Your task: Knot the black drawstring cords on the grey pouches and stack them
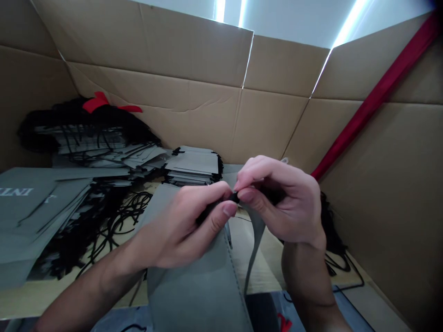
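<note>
My left hand (199, 221) and my right hand (284, 196) meet in front of me, each closed in a fingertip pinch. Between their thumbs and forefingers is a short bit of black cord (234, 197); most of it is hidden by the fingers. Under my left hand hangs a grey bag-like piece (197, 295) with a stitched line along its right side. A grey flap or strip (256, 230) curves down below my right hand. Whether the cord is fastened to the grey piece cannot be made out.
Stacked grey pieces (194, 161) with black edges lie behind my hands. More grey pieces with white lettering (15, 192) and loose black cords (121, 214) are at the left. Cardboard walls (194, 99) surround the wooden table (268, 272). Black cords (334, 230) lie at the right.
</note>
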`<move>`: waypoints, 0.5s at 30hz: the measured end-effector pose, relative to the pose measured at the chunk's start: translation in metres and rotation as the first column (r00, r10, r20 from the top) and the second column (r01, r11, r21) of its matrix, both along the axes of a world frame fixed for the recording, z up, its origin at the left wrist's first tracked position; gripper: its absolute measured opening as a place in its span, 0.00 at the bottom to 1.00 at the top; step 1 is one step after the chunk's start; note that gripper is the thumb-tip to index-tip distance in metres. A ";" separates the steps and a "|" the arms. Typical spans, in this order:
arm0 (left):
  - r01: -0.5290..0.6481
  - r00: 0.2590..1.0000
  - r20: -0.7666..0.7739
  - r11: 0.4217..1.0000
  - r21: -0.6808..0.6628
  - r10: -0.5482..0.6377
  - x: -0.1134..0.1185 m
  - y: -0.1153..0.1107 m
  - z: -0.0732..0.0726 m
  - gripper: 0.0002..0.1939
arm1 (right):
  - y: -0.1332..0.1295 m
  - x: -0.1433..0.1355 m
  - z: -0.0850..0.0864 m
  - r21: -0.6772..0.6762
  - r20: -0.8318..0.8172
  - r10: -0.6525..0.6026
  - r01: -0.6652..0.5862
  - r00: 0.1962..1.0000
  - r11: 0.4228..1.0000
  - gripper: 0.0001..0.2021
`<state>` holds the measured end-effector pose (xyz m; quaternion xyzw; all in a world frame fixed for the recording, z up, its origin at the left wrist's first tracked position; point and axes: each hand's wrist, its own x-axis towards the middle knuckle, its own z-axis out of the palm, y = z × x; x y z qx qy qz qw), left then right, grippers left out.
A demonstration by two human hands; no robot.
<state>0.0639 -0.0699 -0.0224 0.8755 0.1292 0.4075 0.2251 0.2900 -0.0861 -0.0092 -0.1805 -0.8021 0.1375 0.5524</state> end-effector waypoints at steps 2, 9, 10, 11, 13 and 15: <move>0.008 1.000 -0.002 1.000 -0.001 -0.008 0.000 0.001 0.000 0.08 | -0.003 -0.001 0.000 -0.043 0.009 -0.010 0.010 1.000 0.999 0.05; -0.020 1.000 -0.011 0.997 0.073 0.021 -0.002 0.002 -0.001 0.06 | 0.001 0.000 -0.001 -0.075 -0.006 0.065 -0.065 0.998 0.995 0.08; -0.018 1.000 -0.015 0.996 0.083 0.020 -0.002 0.003 -0.001 0.07 | 0.002 0.001 -0.001 -0.073 -0.013 0.070 -0.071 0.997 0.995 0.08; -0.015 1.000 -0.015 0.995 0.098 0.017 -0.003 0.003 -0.001 0.08 | 0.004 0.001 -0.001 -0.067 -0.020 0.070 -0.071 0.997 0.995 0.08; -0.014 1.000 0.014 0.988 0.157 0.012 -0.003 0.004 -0.002 0.08 | 0.007 0.000 -0.002 -0.061 -0.030 0.068 -0.070 0.997 0.996 0.07; -0.020 0.999 0.033 0.977 0.212 0.013 -0.004 0.005 -0.003 0.07 | 0.007 0.000 -0.001 -0.075 -0.038 0.082 -0.085 0.996 0.994 0.08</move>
